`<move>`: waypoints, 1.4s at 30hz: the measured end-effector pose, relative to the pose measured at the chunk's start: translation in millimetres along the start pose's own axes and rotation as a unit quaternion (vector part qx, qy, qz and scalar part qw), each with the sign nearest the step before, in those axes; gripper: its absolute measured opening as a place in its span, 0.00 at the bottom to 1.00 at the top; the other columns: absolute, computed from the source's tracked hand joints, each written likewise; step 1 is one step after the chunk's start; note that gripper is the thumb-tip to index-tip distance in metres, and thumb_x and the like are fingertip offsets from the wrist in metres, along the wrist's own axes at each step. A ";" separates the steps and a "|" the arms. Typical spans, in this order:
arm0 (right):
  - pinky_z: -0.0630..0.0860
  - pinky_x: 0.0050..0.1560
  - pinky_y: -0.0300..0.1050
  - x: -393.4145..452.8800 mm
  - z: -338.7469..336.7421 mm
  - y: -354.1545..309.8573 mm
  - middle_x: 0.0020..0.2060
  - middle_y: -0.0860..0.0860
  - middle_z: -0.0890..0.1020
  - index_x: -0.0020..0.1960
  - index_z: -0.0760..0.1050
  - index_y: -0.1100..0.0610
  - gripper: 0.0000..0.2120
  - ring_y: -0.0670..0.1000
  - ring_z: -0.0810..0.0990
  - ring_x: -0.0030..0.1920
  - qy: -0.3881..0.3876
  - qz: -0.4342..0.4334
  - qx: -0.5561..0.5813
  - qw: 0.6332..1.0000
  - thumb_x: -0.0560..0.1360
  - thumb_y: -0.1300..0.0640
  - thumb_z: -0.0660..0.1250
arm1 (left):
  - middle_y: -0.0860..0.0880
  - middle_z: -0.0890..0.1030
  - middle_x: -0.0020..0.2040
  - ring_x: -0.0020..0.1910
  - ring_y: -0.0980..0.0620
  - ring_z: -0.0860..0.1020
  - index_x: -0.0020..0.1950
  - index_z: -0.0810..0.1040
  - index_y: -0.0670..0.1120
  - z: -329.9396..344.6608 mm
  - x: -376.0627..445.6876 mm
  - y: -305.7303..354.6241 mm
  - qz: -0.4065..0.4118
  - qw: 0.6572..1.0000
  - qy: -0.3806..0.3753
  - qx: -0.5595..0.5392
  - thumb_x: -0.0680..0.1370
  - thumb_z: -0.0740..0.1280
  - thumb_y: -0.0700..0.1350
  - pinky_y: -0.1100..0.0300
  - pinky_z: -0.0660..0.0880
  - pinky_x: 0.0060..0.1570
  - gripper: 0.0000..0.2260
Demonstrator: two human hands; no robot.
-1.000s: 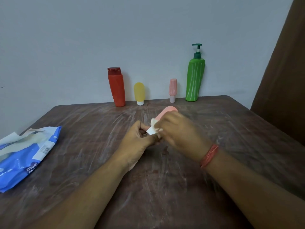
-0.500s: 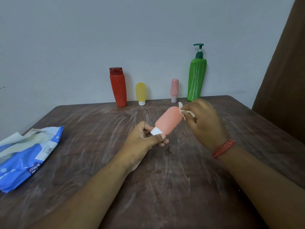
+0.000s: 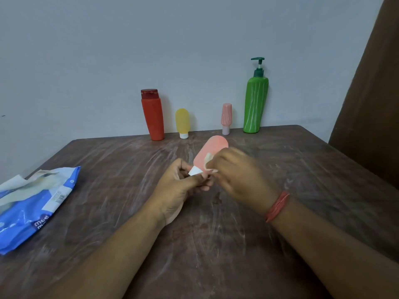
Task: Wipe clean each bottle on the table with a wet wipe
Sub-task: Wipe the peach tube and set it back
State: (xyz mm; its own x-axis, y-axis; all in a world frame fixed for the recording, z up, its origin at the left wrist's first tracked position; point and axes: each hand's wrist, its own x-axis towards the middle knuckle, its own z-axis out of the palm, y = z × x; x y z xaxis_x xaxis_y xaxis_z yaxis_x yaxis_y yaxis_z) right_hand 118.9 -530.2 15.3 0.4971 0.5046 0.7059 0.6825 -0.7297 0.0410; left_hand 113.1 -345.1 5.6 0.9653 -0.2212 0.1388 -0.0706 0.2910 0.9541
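My left hand (image 3: 179, 186) grips a salmon-pink squeeze bottle (image 3: 212, 151) by its white cap, tilted up and away over the middle of the table. My right hand (image 3: 239, 175) pinches a small whitish wet wipe (image 3: 208, 161) and presses it against the bottle's lower side. Along the far edge by the wall stand a red bottle (image 3: 152, 117), a small yellow bottle (image 3: 182, 123), a small pink bottle (image 3: 226, 117) and a tall green pump bottle (image 3: 255, 102).
A blue and white wet wipe pack (image 3: 32, 203) lies open at the table's left edge. The brown table (image 3: 216, 234) is streaked with white smears. A brown curtain (image 3: 371, 83) hangs at the right.
My right hand slid the wipe from the bottle's cap end up to its far tip, then back down toward the cap. My left hand kept its hold on the bottle.
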 end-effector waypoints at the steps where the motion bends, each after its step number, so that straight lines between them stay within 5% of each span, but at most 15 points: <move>1: 0.73 0.47 0.48 1.4 -0.5 0.3 0.46 0.54 0.80 0.52 0.80 0.59 0.11 0.56 0.77 0.47 -0.021 -0.015 -0.006 1.000 0.71 0.66 0.72 | 0.36 0.85 0.46 0.42 0.45 0.85 0.51 0.68 0.42 -0.7 0.0 0.4 0.001 1.000 -0.002 -0.002 0.71 0.73 0.38 0.58 0.81 0.42 0.16; 6: 0.73 0.50 0.52 -0.6 -14.2 27.7 0.46 0.55 0.81 0.51 0.81 0.60 0.06 0.55 0.78 0.47 0.101 0.125 -0.003 0.987 0.75 0.64 0.68 | 0.38 0.85 0.46 0.43 0.44 0.85 0.49 0.68 0.42 0.6 -0.1 -2.1 -0.014 0.999 -0.025 0.014 0.70 0.72 0.40 0.57 0.82 0.42 0.15; 11: 0.73 0.46 0.46 0.5 0.6 -10.4 0.45 0.53 0.80 0.50 0.80 0.58 0.06 0.54 0.77 0.46 0.010 -0.006 0.014 1.000 0.74 0.63 0.70 | 0.37 0.84 0.44 0.37 0.47 0.84 0.47 0.69 0.43 -4.8 0.1 2.5 -0.014 0.999 -0.013 -0.030 0.72 0.70 0.40 0.58 0.81 0.37 0.10; 16: 0.71 0.49 0.41 0.3 -14.0 17.0 0.45 0.54 0.81 0.50 0.80 0.59 0.05 0.54 0.78 0.46 0.132 0.145 0.031 0.980 0.75 0.64 0.70 | 0.40 0.84 0.46 0.36 0.47 0.84 0.48 0.68 0.43 0.1 -1.7 -1.4 -0.035 0.997 -0.065 -0.011 0.73 0.70 0.41 0.58 0.81 0.36 0.11; 20: 0.73 0.45 0.39 0.1 -4.7 -10.5 0.46 0.50 0.82 0.50 0.80 0.57 0.04 0.48 0.79 0.45 0.105 0.158 0.105 0.976 0.75 0.60 0.70 | 0.41 0.83 0.47 0.35 0.48 0.82 0.55 0.69 0.42 1.2 -3.0 0.3 -0.030 0.997 -0.060 -0.026 0.75 0.68 0.44 0.56 0.80 0.36 0.13; 24: 0.72 0.43 0.33 2.3 1.6 -20.2 0.43 0.44 0.81 0.48 0.80 0.53 0.02 0.42 0.78 0.43 0.080 0.178 0.168 0.966 0.76 0.58 0.71 | 0.42 0.82 0.45 0.33 0.50 0.79 0.51 0.70 0.43 -3.0 0.1 0.0 -0.036 0.998 -0.043 -0.025 0.75 0.68 0.46 0.53 0.81 0.38 0.11; 27: 0.74 0.42 0.34 5.3 -2.4 -8.8 0.41 0.43 0.81 0.44 0.79 0.49 0.05 0.42 0.79 0.42 0.145 0.294 0.219 0.919 0.76 0.58 0.72 | 0.43 0.81 0.44 0.32 0.50 0.76 0.51 0.71 0.43 -3.3 2.3 -3.5 -0.048 0.996 -0.080 -0.008 0.78 0.70 0.46 0.48 0.81 0.45 0.11; 31: 0.81 0.48 0.55 8.2 -8.6 3.7 0.42 0.48 0.84 0.46 0.79 0.48 0.07 0.52 0.83 0.45 0.207 0.375 0.323 0.844 0.77 0.60 0.70 | 0.43 0.81 0.44 0.32 0.50 0.74 0.51 0.70 0.42 -1.7 1.1 -3.3 -0.057 0.991 -0.114 0.044 0.78 0.69 0.47 0.47 0.81 0.49 0.11; 34: 0.81 0.52 0.54 6.5 1.1 -11.5 0.48 0.46 0.84 0.50 0.78 0.44 0.09 0.49 0.83 0.50 0.176 0.345 0.350 0.853 0.76 0.59 0.69 | 0.44 0.80 0.43 0.31 0.51 0.72 0.52 0.72 0.41 -1.3 0.8 -2.6 -0.064 0.994 -0.089 0.001 0.78 0.67 0.46 0.48 0.81 0.48 0.10; 38: 0.72 0.47 0.30 4.5 11.8 -30.7 0.47 0.42 0.80 0.50 0.79 0.52 0.08 0.39 0.78 0.47 0.123 0.298 0.240 0.916 0.74 0.62 0.72 | 0.45 0.78 0.42 0.31 0.52 0.69 0.58 0.74 0.38 -3.7 3.3 -1.2 -0.077 0.994 -0.061 -0.056 0.82 0.62 0.45 0.52 0.81 0.44 0.11; 42: 0.70 0.40 0.30 9.0 -5.0 -11.6 0.43 0.45 0.81 0.46 0.80 0.51 0.05 0.42 0.78 0.42 0.180 0.329 0.198 0.906 0.75 0.60 0.72 | 0.45 0.77 0.41 0.30 0.53 0.70 0.60 0.74 0.37 1.2 2.7 -1.4 -0.092 0.993 -0.078 0.004 0.84 0.59 0.45 0.51 0.81 0.48 0.13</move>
State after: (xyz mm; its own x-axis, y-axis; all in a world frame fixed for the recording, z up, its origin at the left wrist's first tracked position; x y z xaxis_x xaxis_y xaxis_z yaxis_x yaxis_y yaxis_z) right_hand 112.7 -519.5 24.6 0.7083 -0.2138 0.6728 0.4760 -0.5592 -0.6788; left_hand 115.5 -347.3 5.0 0.9117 -0.4109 0.0010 0.1002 0.2247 0.9693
